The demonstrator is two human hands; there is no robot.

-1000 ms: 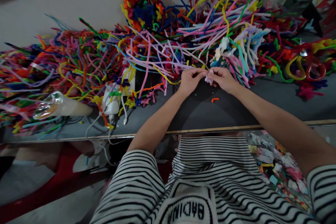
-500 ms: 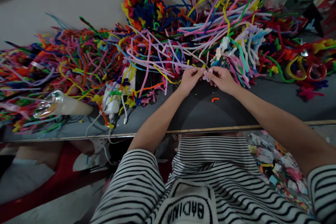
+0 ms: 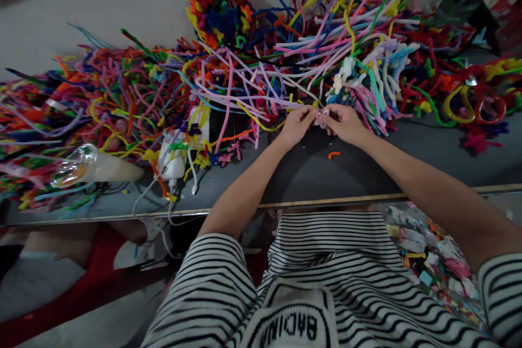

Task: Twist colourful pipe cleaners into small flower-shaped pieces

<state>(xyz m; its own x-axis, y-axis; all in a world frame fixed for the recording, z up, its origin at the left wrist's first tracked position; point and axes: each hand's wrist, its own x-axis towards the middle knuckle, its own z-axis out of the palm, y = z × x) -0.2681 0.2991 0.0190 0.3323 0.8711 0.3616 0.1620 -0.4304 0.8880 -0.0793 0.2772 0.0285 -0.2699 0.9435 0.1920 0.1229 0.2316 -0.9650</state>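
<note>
Between my two hands is a small pale-lilac pipe cleaner flower, partly covered by the fingers. My left hand pinches its left side with thumb and forefinger. On its other side my right hand grips it, the thumb lying across the front. Both hands are just above the dark table. A short orange pipe cleaner piece lies below them. Behind the hands, pastel pipe cleaners form a bundle, with a yellow bit near the fingertips.
Heaped pipe cleaners run along the back of the table. Scissors with yellow and red handles lie at right. A white charger with cables and a pale bottle-like container are at left. Scraps fill the floor at lower right.
The fingers have shifted slightly around the lilac flower, which shows at a different angle. Both hands stay in the same place, and the view has moved a little.
</note>
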